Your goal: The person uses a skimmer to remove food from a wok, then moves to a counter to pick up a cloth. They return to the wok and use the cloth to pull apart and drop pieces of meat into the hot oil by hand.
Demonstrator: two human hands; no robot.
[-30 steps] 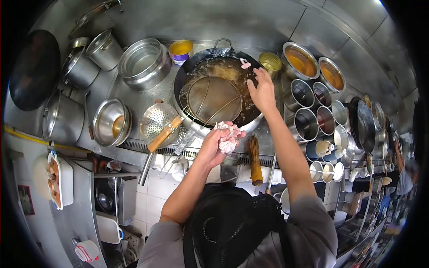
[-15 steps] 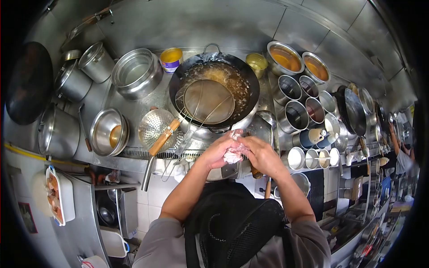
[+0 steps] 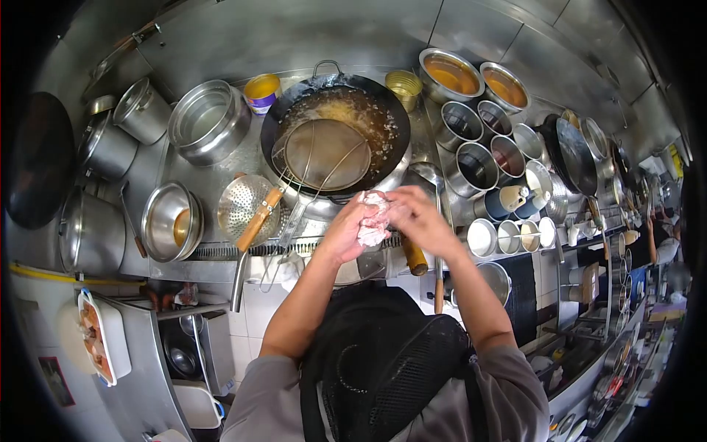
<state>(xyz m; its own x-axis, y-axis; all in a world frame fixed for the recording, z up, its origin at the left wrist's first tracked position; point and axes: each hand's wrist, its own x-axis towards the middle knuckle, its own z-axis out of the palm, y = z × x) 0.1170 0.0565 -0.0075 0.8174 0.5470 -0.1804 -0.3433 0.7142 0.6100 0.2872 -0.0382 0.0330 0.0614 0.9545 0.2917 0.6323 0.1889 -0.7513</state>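
My left hand [image 3: 343, 234] is closed around a crumpled, pinkish-white piece [image 3: 374, 221], held up in front of the stove. Whether it is floured food or paper, I cannot make out. My right hand [image 3: 418, 221], smeared by motion, is at the piece's right side, and its fingers do not show clearly. Just beyond both hands stands a black wok [image 3: 401, 129] with bubbling brown oil [image 3: 346, 107]. A round fine-mesh strainer [image 3: 328, 153] lies over the near part of the wok, its wire handle pointing toward me.
Left of the wok lie a perforated ladle [image 3: 247, 202] with a wooden grip and nested steel bowls [image 3: 166, 217]. A steel pot [image 3: 210, 121] and a purple-yellow tin [image 3: 262, 92] stand behind. Several sauce containers [image 3: 477, 166] crowd the right, below basins of orange liquid [image 3: 451, 76].
The view has shifted, so the stove sits a little further left. My right hand has drawn slightly away from the left, uncovering more of the pinkish-white piece.
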